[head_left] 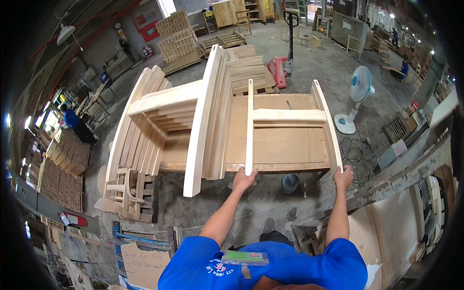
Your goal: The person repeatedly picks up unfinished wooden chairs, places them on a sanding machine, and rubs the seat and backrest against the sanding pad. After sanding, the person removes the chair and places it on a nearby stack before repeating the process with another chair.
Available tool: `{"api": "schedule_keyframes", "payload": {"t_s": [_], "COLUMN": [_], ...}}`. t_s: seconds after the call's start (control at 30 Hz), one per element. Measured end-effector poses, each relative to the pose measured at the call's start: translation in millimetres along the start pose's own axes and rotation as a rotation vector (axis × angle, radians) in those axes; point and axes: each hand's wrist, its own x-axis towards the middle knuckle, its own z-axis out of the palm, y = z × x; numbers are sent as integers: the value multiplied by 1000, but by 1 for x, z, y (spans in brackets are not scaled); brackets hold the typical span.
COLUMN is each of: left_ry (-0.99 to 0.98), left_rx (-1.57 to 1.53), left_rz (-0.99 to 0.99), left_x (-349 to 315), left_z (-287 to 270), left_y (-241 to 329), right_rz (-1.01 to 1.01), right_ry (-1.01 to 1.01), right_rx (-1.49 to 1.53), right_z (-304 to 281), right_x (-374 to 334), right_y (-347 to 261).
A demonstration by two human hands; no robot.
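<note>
A pale wooden H-shaped frame [290,116], two long legs joined by a crosspiece, lies over the right part of the worktable, its near ends reaching past the table edge. My left hand [244,179] grips the near end of its left leg. Around the near end of the right leg my right hand [343,178] is closed. A cardboard sheet [280,145] covers the table under the frame. On the left part of the table stands a stack of similar wooden frames [166,99], nested together. Its nearest leg juts out well past the table's near edge.
A standing fan [360,92] is to the right of the table, with cables on the floor. Behind the table are a red pallet jack [279,71] and stacked wood pieces [176,36]. Curved wooden parts [126,193] sit on a pallet at left. A person [75,123] works far left.
</note>
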Motion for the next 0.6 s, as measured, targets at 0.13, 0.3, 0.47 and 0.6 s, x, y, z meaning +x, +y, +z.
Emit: {"api": "schedule_keyframes", "payload": {"t_s": [0.13,0.3,0.47,0.6], "left_ry": [-23,-134,-98,-290], "left_rx": [136,25,-29,-319], "left_rz": [-60,-98,53,-91], "left_x": [30,33,25,20], "left_z": [1,5,-6,-34], "left_y": [11,26,21,7], "right_rz": [-55,-139,-181,-150], "right_ry": [-326,-435,-403,-571], "right_rx": [-2,-136,-107,175], "right_z": [13,15,8,5], "right_x": [34,78,95,76], "right_y": [-18,-9,3,-2]}}
